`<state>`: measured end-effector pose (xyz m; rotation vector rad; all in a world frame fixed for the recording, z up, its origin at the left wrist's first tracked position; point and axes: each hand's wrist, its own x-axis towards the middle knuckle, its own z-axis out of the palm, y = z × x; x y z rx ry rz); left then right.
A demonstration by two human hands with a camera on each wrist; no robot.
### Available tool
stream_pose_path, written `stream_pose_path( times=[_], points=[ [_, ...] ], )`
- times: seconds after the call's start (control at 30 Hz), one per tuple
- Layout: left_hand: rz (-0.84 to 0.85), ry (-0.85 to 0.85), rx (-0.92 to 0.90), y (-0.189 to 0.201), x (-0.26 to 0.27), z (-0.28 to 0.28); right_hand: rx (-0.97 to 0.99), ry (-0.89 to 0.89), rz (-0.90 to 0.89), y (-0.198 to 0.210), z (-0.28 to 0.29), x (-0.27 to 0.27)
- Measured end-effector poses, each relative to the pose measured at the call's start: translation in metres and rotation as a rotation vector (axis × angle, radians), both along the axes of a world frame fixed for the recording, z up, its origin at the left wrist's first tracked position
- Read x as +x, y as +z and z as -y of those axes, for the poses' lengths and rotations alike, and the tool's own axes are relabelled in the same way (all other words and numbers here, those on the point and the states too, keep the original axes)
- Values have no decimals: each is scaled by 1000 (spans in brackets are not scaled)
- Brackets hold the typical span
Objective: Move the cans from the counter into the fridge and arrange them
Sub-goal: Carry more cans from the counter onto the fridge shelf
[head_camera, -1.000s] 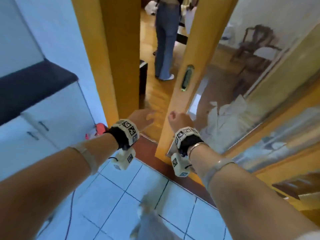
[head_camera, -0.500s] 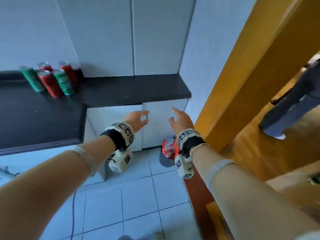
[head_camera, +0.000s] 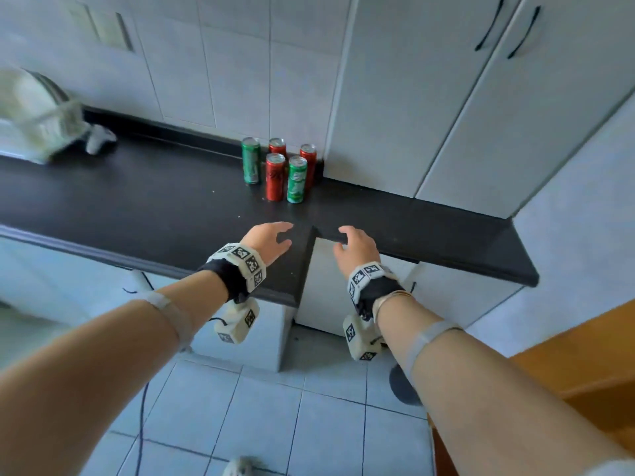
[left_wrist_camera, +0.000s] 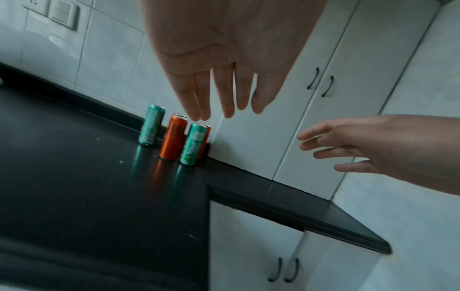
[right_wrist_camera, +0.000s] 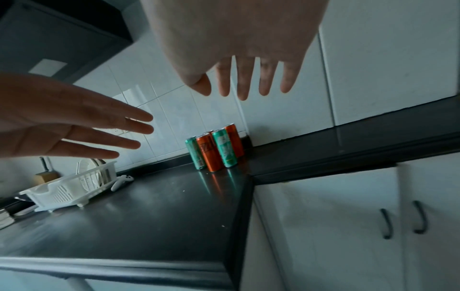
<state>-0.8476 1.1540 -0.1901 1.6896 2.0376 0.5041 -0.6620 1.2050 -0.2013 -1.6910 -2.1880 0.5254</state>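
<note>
Several slim cans, red and green, stand upright in a tight cluster on the black counter [head_camera: 137,207] against the white wall cabinet. The front pair is a red can [head_camera: 275,176] and a green can [head_camera: 297,179]; another green can [head_camera: 251,165] stands behind on the left. In the wrist views the cluster shows as cans [left_wrist_camera: 174,137] and cans [right_wrist_camera: 215,149]. My left hand [head_camera: 271,240] hovers over the counter's inner corner, fingers spread and empty. My right hand [head_camera: 354,247] hangs beside it, fingers straight, holding nothing. Both hands are short of the cans. No fridge is in view.
A white dish rack [right_wrist_camera: 67,189] and a small white controller [right_wrist_camera: 122,182] sit at the counter's left. White cabinet doors with black handles [head_camera: 508,29] rise behind the cans; lower doors [right_wrist_camera: 403,218] sit under the counter. An orange door frame [head_camera: 584,355] is at right.
My view has swung left from the doorway to the counter, bringing the cans from far left to centre. Both hands moved forward over the counter edge, fingers still spread.
</note>
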Motion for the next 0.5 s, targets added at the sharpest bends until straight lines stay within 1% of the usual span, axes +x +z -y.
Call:
stream_pose_path(
  times=[0.1,0.2,0.33,0.5],
  points=[
    [-21,13,16,1,-52,-18,-9,3,-2,-1,-18,-52],
    [-21,38,9,-1,-87,-34,-32,2,6,-3,-35,-88],
    [-13,50,6,-9,-118,-66,-56,-23,33,-7,-73,-119],
    [17,77,3,-25,-141,-116,-101,-59,56,-20,-133,-145]
  ],
)
